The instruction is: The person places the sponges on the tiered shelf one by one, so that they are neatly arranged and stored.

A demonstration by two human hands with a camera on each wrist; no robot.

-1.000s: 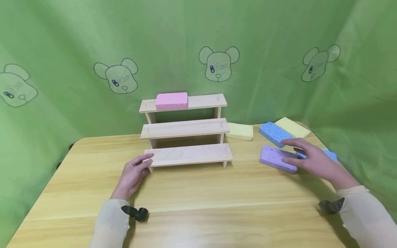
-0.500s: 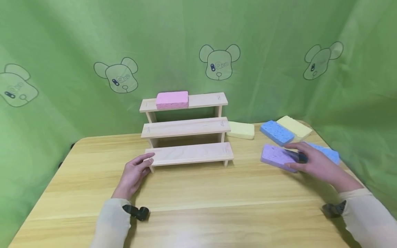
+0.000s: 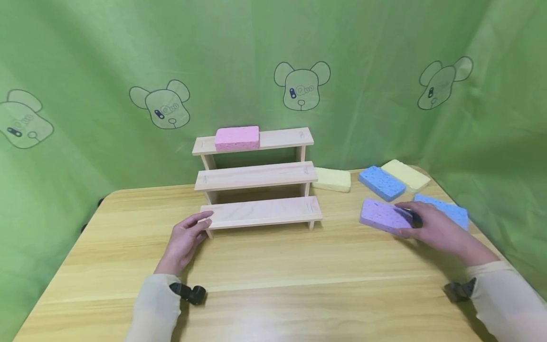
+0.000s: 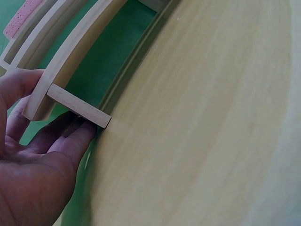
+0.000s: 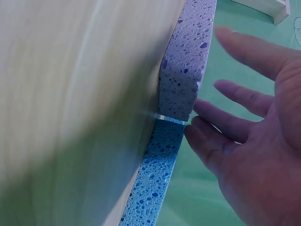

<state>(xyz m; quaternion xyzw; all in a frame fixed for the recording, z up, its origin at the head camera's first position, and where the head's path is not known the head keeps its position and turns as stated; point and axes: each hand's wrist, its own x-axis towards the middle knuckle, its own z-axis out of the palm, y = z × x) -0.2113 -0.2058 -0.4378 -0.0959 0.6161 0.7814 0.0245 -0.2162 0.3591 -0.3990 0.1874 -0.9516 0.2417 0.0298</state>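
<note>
Right hand (image 3: pixel 433 229) unclosed, fingers spread at purple rectangular sponge (image 3: pixel 382 215), near right edge of wood-grain table (image 3: pixel 307 266); left hand (image 3: pixel 183 243) grips pale wooden three-step rack (image 3: pixel 256 176). Sponge probably light, soft: pinch long sides.

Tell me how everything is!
Pale wooden stepped shelf: upright.
Pink rectangular sponge: flat on top step.
Purple rectangular sponge: broad face up.
Rear blue rectangular sponge: flat.
Front blue rectangular sponge: flat.
Left yellow rectangular sponge: flat.
Right yellow rectangular sponge: flat.
Left hand: gripping the shelf.
Right hand: at the purple sponge; grip unclear.
</note>
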